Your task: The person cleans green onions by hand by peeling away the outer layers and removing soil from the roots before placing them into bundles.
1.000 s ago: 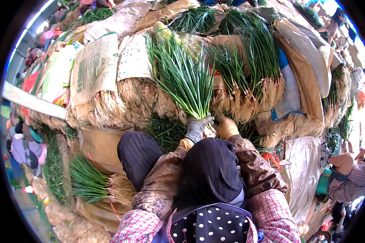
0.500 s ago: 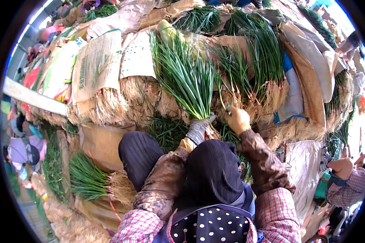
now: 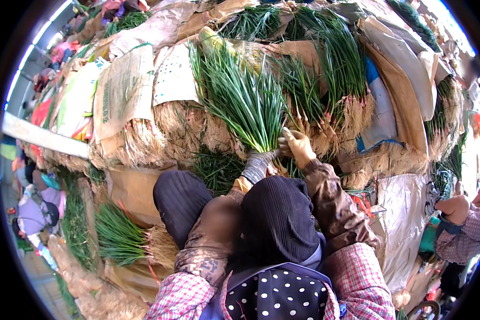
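Observation:
Gathered in my left hand (image 3: 258,164), which wears a grey glove, is a fanned bunch of spring onions (image 3: 248,104). Their long green leaves point away from me over the pile, and their lower ends sit in my fist between my knees. My right hand (image 3: 298,146), in a pale yellowish glove, is closed right beside the bunch's right edge. Its fingers pinch a thin spring onion stalk, mostly hidden by the hand. Just beyond it lie loose spring onions (image 3: 304,85) and a thicker bundle with pinkish bases and pale roots (image 3: 357,109).
Sacks (image 3: 125,88) cover the long heap of rooted bundles ahead. A separate spring onion bundle (image 3: 120,234) lies at my left on brown sheeting. A pale plank (image 3: 45,136) juts in at the left. Other people sit at the far left (image 3: 34,213) and right (image 3: 461,229).
My right hand has moved left and slightly up, from apart with a single stalk to the bunch's edge. My left hand still grips the bunch. The view has shifted slightly.

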Demonstrator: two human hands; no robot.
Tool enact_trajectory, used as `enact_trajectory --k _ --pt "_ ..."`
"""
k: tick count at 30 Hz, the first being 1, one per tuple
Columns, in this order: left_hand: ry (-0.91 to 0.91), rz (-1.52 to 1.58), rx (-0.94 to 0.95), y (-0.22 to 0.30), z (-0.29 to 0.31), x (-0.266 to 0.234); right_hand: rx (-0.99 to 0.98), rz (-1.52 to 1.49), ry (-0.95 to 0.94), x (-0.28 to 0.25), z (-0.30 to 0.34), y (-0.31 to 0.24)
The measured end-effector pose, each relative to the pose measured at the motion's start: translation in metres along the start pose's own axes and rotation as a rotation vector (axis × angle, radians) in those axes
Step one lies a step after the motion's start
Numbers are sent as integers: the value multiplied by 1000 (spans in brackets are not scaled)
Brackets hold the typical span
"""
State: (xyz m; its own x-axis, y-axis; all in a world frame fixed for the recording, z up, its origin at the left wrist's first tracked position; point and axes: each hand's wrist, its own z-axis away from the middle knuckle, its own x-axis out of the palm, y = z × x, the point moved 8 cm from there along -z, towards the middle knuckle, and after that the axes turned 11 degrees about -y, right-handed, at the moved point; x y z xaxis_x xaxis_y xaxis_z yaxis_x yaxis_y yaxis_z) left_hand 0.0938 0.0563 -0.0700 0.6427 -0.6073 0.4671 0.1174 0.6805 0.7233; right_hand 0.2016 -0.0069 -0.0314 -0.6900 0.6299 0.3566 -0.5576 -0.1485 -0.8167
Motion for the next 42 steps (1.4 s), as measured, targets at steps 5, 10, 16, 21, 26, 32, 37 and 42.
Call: enact_trajectory --k 5,10,16,21,26,32,37,42 --pt "81 -282 -30 -10 -17 -18 133 -15 113 -6 -18 27" --pt "177 -391 18 -15 -23 -38 417 1481 -57 -34 0 79" --pt "87 -92 109 -10 -14 -27 -182 1547 406 -13 -10 -36" --pt "-86 266 252 30 18 -8 85 1632 32 -25 2 35" --pt "-108 375 214 28 14 -3 406 1793 -457 -74 51 122" --pt "-149 427 84 6 13 -2 -378 1607 372 -18 -9 -64" --pt "-37 320 -140 1 12 7 -222 1681 494 -13 -94 -122" --pt "-30 222 -1 -28 -23 -14 -219 1748 398 -14 -102 -118"
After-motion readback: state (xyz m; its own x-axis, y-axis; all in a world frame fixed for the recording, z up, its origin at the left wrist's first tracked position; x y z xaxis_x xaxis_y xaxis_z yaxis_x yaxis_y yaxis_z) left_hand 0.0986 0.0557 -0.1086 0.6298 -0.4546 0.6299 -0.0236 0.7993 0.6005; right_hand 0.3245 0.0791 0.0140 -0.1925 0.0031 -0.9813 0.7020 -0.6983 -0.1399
